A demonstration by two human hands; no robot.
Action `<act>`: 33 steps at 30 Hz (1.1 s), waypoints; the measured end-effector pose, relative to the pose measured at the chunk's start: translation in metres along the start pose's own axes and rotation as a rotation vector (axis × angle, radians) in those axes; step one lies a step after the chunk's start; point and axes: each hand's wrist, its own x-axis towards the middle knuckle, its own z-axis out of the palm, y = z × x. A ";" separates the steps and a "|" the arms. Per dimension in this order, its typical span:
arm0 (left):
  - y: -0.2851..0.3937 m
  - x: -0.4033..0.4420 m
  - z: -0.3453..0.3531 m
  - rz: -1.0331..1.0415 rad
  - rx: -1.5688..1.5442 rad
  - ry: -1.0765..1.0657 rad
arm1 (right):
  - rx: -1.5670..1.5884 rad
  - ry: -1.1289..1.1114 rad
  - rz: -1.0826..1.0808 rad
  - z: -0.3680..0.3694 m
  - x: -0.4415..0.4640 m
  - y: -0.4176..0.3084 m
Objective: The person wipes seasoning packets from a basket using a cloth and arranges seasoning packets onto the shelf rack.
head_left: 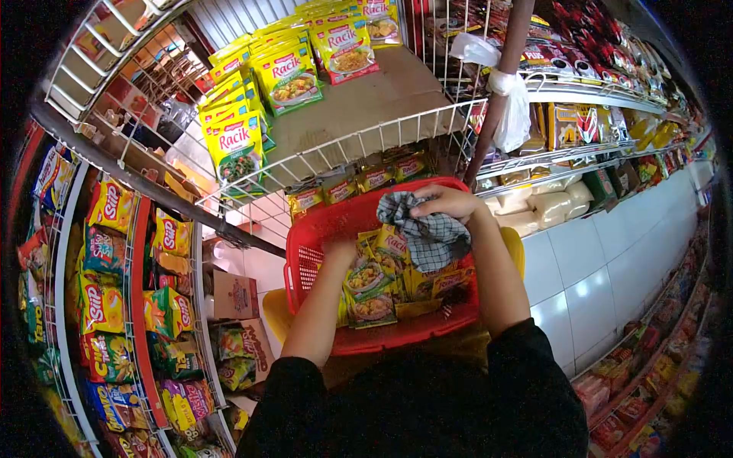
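A red plastic basket (382, 338) sits in front of my body, holding several yellow Racik seasoning packets (372, 278). My right hand (450, 201) is closed on a crumpled black-and-white checked cloth (431, 240), which hangs over the right part of the basket. My left hand (340, 250) reaches into the left side of the basket, beside the packets. Motion blurs it, so its fingers and anything in them cannot be made out.
Beyond the basket, a white wire shelf lined with cardboard (366, 114) bears rows of Racik packets (286, 80). Snack racks (141, 305) stand at left. A brown post (500, 91) with a white plastic bag (513, 114) rises at right, beside stocked shelves.
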 end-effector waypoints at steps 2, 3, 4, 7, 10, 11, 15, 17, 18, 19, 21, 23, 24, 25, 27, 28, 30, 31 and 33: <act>-0.003 0.039 0.041 -0.066 -0.155 0.234 | -0.065 0.001 -0.004 -0.005 0.006 0.008; -0.001 0.035 0.043 -0.087 -0.194 0.282 | -0.159 0.027 0.007 -0.007 0.010 0.013; 0.001 0.032 0.044 -0.106 -0.234 0.332 | -0.252 0.053 0.019 -0.009 0.013 0.020; 0.009 0.012 0.012 0.124 -0.013 -0.156 | -0.397 0.065 0.028 -0.002 0.011 0.017; 0.021 -0.018 -0.002 0.197 -0.094 -0.204 | -0.523 0.050 0.009 0.009 0.002 -0.004; 0.025 -0.023 -0.005 0.233 -0.131 -0.222 | -0.525 0.051 0.019 0.012 0.000 -0.006; 0.046 -0.040 0.005 0.098 -0.107 -0.164 | -0.504 0.039 0.053 0.009 0.003 -0.002; 0.046 -0.048 -0.002 0.143 -0.070 -0.173 | -0.446 -0.011 0.086 0.000 0.007 0.007; 0.044 -0.052 -0.010 0.183 -0.031 -0.183 | -0.455 -0.004 0.083 0.001 0.004 0.001; 0.043 -0.054 -0.015 0.222 0.009 -0.195 | -0.508 0.037 0.073 0.007 -0.001 -0.007; 0.040 -0.042 -0.014 0.260 0.011 -0.250 | -0.609 0.116 0.054 0.016 -0.008 -0.018; 0.035 -0.030 -0.008 0.330 0.007 -0.378 | -0.610 0.111 0.036 0.009 -0.004 -0.006; 0.033 -0.031 -0.008 0.331 0.009 -0.377 | -0.612 0.102 0.019 0.004 0.000 0.004; 0.032 -0.033 -0.009 0.399 -0.040 -0.352 | -0.615 0.093 0.002 0.000 0.003 0.011; 0.028 -0.034 -0.012 0.538 -0.140 -0.294 | -0.632 0.089 -0.009 -0.005 0.006 0.021; 0.025 -0.036 -0.012 0.541 -0.136 -0.286 | -0.645 0.086 -0.020 -0.007 0.006 0.025; 0.012 -0.043 -0.011 0.719 -0.329 0.054 | -0.660 0.093 -0.038 -0.009 0.004 0.023; 0.008 -0.045 -0.013 0.805 -0.423 0.227 | -0.617 0.063 -0.030 -0.008 0.001 0.017; 0.003 -0.056 -0.022 0.758 -0.492 0.312 | -0.533 -0.007 -0.011 -0.005 -0.002 0.007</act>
